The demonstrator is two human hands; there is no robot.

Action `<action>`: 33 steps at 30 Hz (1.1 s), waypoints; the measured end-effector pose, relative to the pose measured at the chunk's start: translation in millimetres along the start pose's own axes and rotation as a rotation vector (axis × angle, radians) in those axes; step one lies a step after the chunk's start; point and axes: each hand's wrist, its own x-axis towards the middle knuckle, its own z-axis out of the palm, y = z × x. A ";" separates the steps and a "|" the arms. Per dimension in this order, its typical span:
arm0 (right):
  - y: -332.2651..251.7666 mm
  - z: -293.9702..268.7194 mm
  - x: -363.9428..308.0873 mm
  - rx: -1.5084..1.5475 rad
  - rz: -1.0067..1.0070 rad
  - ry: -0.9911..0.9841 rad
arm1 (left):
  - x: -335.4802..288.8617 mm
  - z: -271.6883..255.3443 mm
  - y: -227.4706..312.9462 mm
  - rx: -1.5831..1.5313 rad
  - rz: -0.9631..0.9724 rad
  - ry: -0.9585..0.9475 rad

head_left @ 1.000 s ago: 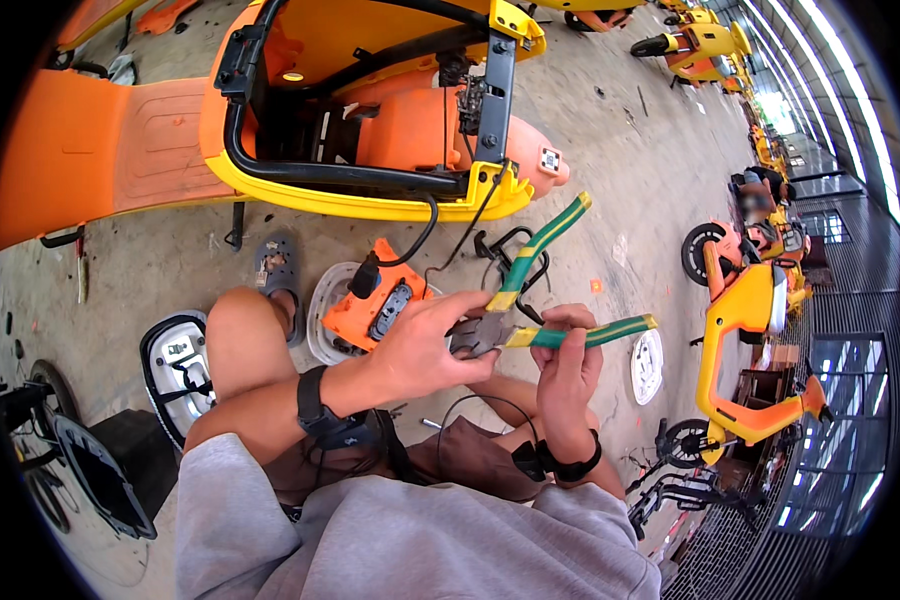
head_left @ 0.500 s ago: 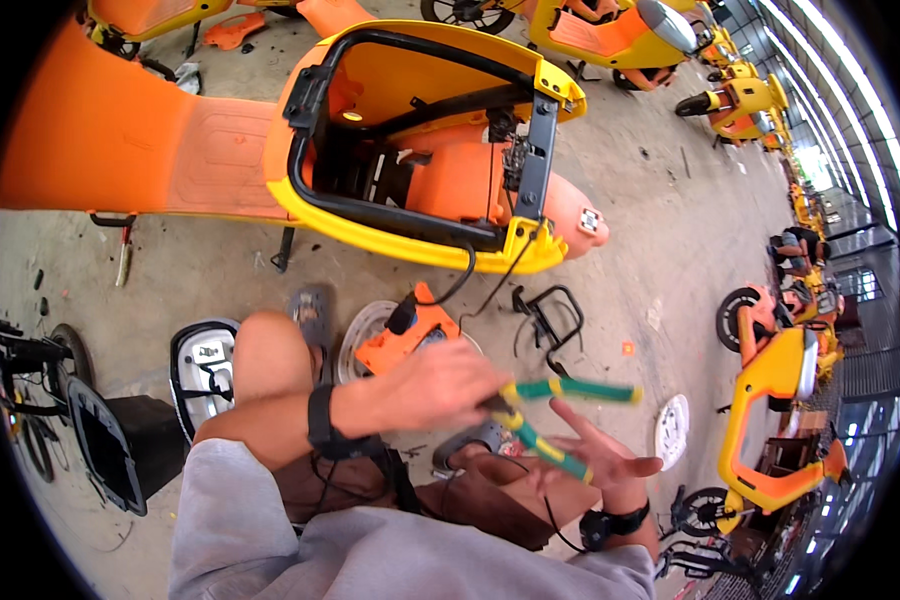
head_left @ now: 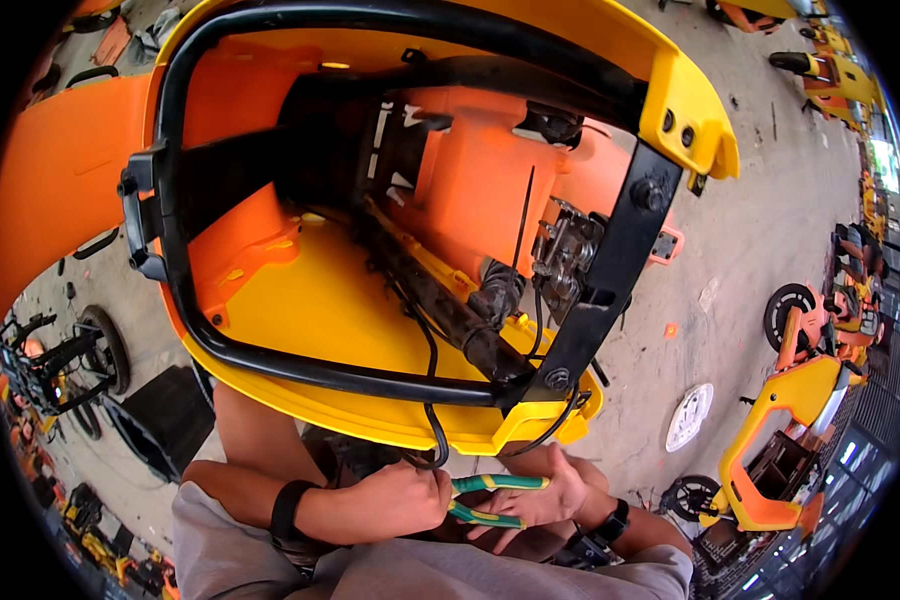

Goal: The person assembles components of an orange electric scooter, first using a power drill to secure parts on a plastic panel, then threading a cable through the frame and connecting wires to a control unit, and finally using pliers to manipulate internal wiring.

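Note:
My left hand (head_left: 402, 502) is closed in a fist around the head end of a pair of pliers (head_left: 500, 482) with green and yellow handles. The jaws are hidden inside that fist. Spread apart, the handles point right toward my right hand (head_left: 560, 492), whose fingers are stretched out and apart. The handle ends overlap its palm; whether they touch it is unclear. Just above my left hand, a black cable (head_left: 440, 445) loops down over the yellow rim of the scooter body (head_left: 320, 410). Inside that body are a metal latch mechanism (head_left: 567, 245) and a dark frame tube (head_left: 450, 325).
A black crossbar (head_left: 610, 280) closes the right end of the scooter's opening. On the floor lie a white oval part (head_left: 689, 418) to the right and a black bin (head_left: 165, 425) to the left. Another yellow scooter (head_left: 778, 440) stands at far right.
My view has moved closer to the scooter body, which now fills the upper middle. Both hands and the pliers appear lower, under its rim. The orange part on the floor is now hidden.

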 end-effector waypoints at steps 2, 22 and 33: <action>3.8 18.2 7.4 0.070 0.064 -0.098 | -1.5 -5.0 7.1 -0.082 0.020 -0.041; 71.6 170.4 35.3 -0.952 0.283 0.023 | -20.2 -207.2 24.8 -0.512 0.212 -0.058; 131.7 185.5 27.9 -0.855 -0.372 0.180 | 74.5 -116.8 -129.1 -0.996 -0.949 0.310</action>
